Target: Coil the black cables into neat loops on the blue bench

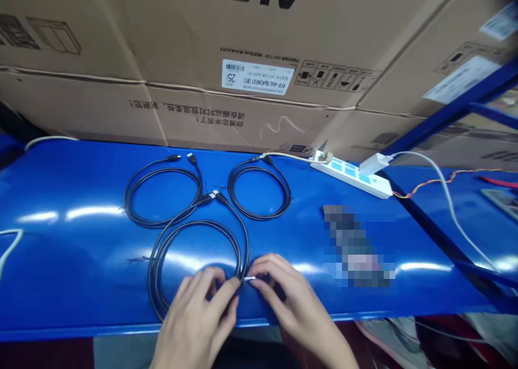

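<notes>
Three coiled black cables lie on a shiny blue table [81, 261]. The nearest coil [170, 245] is at the front edge. My left hand [202, 315] pinches that coil on its right side, fingers closed on the strands. My right hand [283, 293] is pinched on a small white tie [251, 278] that sits against the same spot of the coil. The two hands almost touch. The other coils, left [133, 207] and right [283, 196], lie further back, untouched.
A white power strip [352, 175] with a white plug and cord lies at the back right. Large cardboard boxes [259, 61] stand behind the table. A blue rack beam [445, 115] slants on the right. A blurred patch covers something on the table's right.
</notes>
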Tool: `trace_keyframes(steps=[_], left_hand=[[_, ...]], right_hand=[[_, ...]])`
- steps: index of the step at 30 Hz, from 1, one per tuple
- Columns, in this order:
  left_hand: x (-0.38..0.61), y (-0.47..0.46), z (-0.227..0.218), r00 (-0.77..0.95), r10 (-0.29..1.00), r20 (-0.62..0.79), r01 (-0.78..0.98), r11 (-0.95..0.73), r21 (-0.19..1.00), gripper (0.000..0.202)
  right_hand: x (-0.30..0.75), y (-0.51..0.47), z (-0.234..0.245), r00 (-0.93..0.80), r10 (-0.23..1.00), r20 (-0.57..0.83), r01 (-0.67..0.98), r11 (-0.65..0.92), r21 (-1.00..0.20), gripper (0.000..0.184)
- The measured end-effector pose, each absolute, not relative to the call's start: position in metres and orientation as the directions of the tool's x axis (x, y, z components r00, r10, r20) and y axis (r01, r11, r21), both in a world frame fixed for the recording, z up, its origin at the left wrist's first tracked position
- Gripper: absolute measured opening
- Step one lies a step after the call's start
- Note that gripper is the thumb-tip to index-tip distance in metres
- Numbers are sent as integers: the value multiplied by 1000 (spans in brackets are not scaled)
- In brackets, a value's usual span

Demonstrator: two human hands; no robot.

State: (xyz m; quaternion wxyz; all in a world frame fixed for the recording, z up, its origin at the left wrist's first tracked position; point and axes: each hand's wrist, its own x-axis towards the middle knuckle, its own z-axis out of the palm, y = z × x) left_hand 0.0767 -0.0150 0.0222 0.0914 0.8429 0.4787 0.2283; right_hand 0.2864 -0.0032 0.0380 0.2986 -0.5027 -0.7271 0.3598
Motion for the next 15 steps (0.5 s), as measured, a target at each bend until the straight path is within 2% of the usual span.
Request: trace_keyframes(steps=[6, 12, 15], left_hand=[[77, -14, 22, 439, 865, 242, 774, -501, 388, 14], [72, -10, 29, 487, 864, 126, 720, -479, 501, 13], [68, -7, 33, 523, 852, 36, 693, -449, 564, 13]], right_hand=[[289, -3, 42, -356, 932, 68, 524, 260, -811, 17], [286, -6, 40, -422, 902, 92, 573, 344, -744, 17], [284, -6, 40, -461, 881, 103, 603, 396, -692, 23]])
